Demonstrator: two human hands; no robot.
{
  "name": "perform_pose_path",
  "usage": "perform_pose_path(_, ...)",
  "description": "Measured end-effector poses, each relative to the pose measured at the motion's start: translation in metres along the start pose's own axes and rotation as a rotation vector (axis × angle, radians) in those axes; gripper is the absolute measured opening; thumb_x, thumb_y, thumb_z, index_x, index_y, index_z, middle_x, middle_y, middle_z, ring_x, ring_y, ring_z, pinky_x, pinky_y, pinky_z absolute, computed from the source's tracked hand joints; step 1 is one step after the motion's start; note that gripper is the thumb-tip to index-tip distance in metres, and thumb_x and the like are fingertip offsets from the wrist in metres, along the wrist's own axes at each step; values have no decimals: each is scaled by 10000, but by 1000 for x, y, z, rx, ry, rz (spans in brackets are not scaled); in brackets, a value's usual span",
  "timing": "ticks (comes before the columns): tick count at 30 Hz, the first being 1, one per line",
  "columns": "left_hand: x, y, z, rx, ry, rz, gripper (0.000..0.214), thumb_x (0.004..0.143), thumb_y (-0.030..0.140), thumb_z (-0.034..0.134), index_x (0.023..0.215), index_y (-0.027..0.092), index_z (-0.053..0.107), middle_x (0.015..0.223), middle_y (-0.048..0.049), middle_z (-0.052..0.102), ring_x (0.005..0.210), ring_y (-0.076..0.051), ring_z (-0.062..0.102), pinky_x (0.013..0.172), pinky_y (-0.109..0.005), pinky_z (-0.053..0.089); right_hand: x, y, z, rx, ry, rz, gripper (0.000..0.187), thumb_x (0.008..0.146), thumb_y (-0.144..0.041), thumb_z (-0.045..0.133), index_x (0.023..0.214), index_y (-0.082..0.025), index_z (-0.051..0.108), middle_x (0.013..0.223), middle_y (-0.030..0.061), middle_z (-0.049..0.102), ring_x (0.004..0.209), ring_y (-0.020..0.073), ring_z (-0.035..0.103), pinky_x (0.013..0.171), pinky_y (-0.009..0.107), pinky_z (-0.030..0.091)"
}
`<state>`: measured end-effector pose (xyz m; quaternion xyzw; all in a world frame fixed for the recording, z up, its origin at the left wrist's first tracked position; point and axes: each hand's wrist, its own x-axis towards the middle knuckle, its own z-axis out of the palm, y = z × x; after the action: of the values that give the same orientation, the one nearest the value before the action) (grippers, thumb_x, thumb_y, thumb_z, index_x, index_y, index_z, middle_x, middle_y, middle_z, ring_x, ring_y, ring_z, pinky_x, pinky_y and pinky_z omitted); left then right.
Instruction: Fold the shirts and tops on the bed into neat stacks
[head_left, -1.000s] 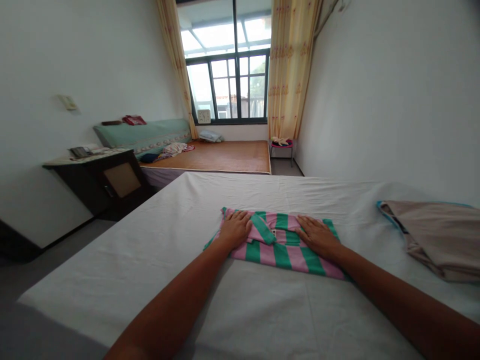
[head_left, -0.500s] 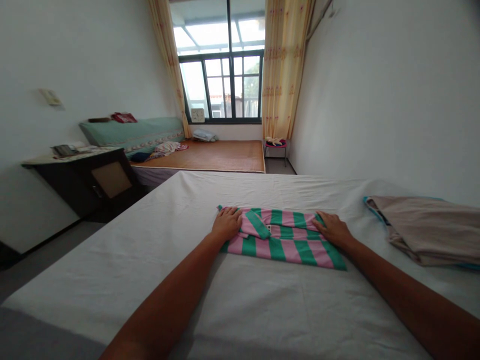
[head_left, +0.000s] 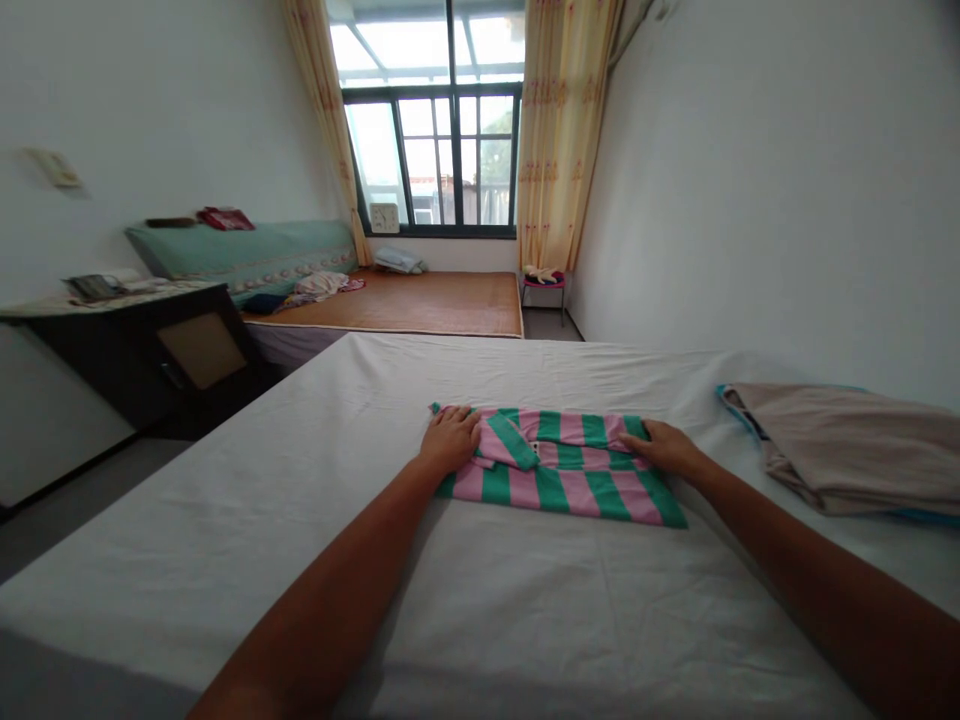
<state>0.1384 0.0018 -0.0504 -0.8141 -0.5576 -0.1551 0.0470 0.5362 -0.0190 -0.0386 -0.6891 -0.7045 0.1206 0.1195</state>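
Observation:
A pink-and-green striped shirt [head_left: 562, 485], folded into a flat, wide strip, lies on the white sheet [head_left: 525, 610] in front of me. A slanted green band and a small pale patch with dark dots show near its middle. My left hand [head_left: 451, 438] rests flat on the shirt's left end, fingers stretched out. At the right end my right hand [head_left: 667, 448] has its thumb over the upper cloth. Its other fingers are bent at the edge and partly hidden, and the hand looks closed on the cloth.
Folded beige cloth [head_left: 862, 445] with blue edging lies to the right. Beyond the sheet stand a bed with a brown mat [head_left: 442, 305], a dark cabinet [head_left: 195, 350] at left and a small stool [head_left: 544, 280] by the curtain [head_left: 559, 150].
My right hand has shifted from lying over the shirt's right end to its edge, with the fingers drawn in. My left hand stays on the cloth. The view has tilted slightly.

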Motion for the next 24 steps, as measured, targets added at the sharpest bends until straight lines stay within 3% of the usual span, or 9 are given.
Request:
perform_pose_path(4,-2,9,-9,-44,82,106,330,910,264,444,1185,271,628,1358,-43,548,1290,-261,425,1089,-488,252,-3,-2,7,-103,38,-5,409,851,-471,464,985,-132,650,996,160,698,927,292,644,771,336,452)
perform_pose_path(7,-5,24,-17,-137,75,304,306,888,212,476,1120,294,658,1293,-2,599,1263,-225,445,1089,-447,254,-3,-16,3,59,28,-84,373,857,-410,450,1027,-129,627,1041,142,688,972,265,630,821,313,449)
perform_pose_path(10,-7,37,-21,-223,40,423,295,898,216,474,1112,283,666,1218,-2,643,1200,-206,491,1059,-394,296,-2,-47,-4,260,26,-116,332,844,-391,464,1009,-140,606,1014,107,684,949,237,628,798,284,461)
perform_pose_path(13,-7,41,-22,-256,18,427,308,897,207,475,1135,262,661,1204,-23,649,1164,-214,512,1018,-382,335,2,-86,0,379,17,-88,292,826,-366,494,988,-142,587,930,81,678,869,216,635,725,267,472)
perform_pose_path(17,-7,34,-22,-261,-13,395,313,872,183,493,1123,246,670,1187,-34,655,1141,-218,526,999,-380,357,6,-124,19,399,2,-45,276,808,-295,528,1029,-135,571,871,70,668,776,197,636,644,253,470)
perform_pose_path(20,-6,29,-22,-269,-25,394,314,862,170,499,1113,236,675,1175,-32,661,1130,-211,534,1002,-371,361,4,-136,27,420,-10,-33,414,780,-324,616,1149,-149,545,891,73,676,741,189,646,609,244,479)
perform_pose_path(24,-5,29,-22,-282,-5,415,307,865,170,498,1105,238,676,1171,-25,661,1133,-203,535,1021,-364,351,0,-133,19,583,-251,11,448,871,-527,469,1144,-183,560,664,12,632,441,132,565,401,220,410)
